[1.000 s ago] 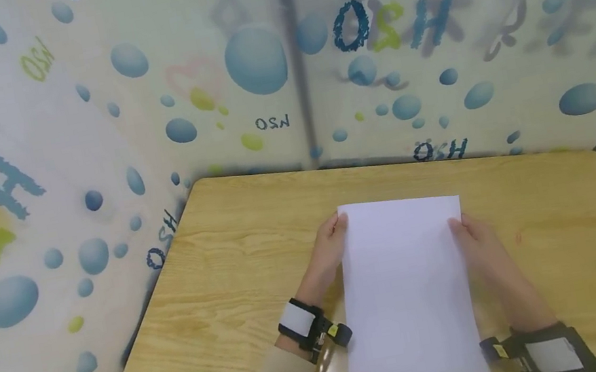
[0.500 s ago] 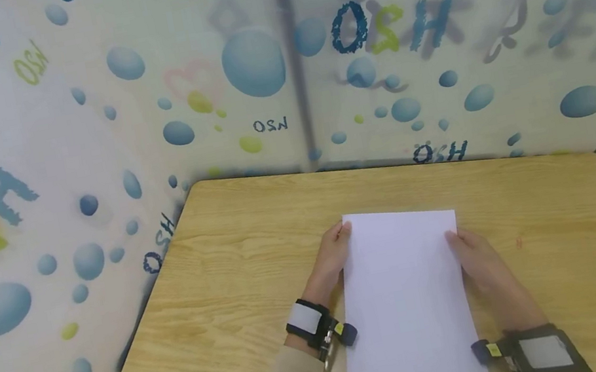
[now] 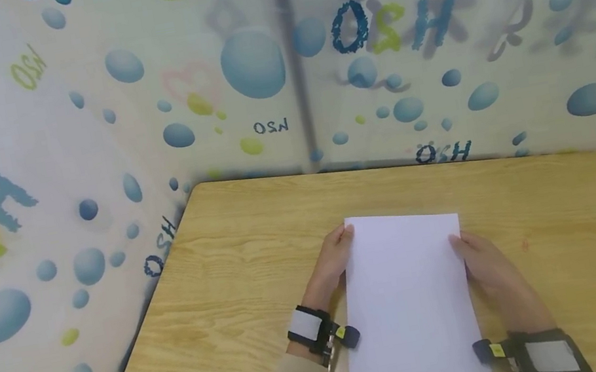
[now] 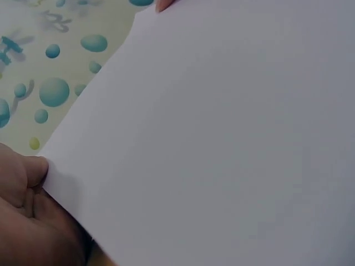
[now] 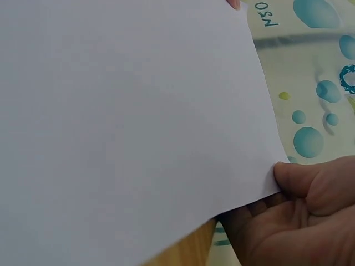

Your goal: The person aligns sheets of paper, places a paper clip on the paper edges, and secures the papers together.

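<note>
A blank white sheet of paper (image 3: 409,306) is held up over the table, its far edge toward the back wall. My left hand (image 3: 333,259) pinches its left edge near the far corner, thumb on top. On the opposite edge my right hand (image 3: 488,262) grips the paper just below the far right corner, thumb on top and fingers beneath. In the left wrist view the left thumb (image 4: 36,169) presses on the paper's corner. The right wrist view has the right hand (image 5: 310,216) with its fingers partly hidden under the sheet.
The wooden table (image 3: 227,258) spreads out on both sides of the paper. Behind it stands a wall covering (image 3: 160,50) printed with blue bubbles and letters. Each wrist wears a black strap, the left strap (image 3: 306,325) and the right strap (image 3: 549,354), with a small camera.
Both hands and the paper have moved slightly down in the head view, mostly in the first half second. The paper's far edge sits lower. The grip of both hands is unchanged.
</note>
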Available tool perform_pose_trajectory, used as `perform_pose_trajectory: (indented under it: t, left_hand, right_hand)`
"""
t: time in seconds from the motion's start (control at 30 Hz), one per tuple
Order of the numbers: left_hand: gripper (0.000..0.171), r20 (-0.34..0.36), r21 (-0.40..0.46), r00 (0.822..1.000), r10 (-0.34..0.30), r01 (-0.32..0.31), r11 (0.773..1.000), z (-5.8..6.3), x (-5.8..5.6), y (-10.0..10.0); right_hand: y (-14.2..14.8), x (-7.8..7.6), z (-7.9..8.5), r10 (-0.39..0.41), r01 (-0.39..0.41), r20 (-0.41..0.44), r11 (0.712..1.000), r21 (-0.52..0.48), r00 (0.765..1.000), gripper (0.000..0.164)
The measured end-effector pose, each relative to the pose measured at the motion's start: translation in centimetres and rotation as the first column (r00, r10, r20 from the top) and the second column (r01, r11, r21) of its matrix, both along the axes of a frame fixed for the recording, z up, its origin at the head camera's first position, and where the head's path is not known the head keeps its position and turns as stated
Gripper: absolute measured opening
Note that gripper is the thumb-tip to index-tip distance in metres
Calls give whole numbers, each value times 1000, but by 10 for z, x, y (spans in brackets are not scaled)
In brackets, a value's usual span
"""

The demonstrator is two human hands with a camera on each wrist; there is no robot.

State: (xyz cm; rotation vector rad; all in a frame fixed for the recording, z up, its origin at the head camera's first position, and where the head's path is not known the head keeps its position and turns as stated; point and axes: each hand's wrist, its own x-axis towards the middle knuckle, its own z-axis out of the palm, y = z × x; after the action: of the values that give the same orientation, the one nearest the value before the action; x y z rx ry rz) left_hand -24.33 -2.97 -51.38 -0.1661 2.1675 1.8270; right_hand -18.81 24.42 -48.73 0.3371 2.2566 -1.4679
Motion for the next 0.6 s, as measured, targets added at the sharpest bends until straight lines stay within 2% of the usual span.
perform_pose_trajectory:
  t: [0.37, 0.6]
  left_hand:
    - [47, -37, 10, 999, -8, 8, 1000, -2, 1, -3]
    - [51, -24, 22, 1000, -14, 14, 1000, -4, 0, -1]
  right_hand:
    - [-1, -1, 0, 6, -6, -4, 1000, 10, 1000, 77]
    - [-1, -1, -1, -17, 17, 12, 1000, 8, 1000, 78]
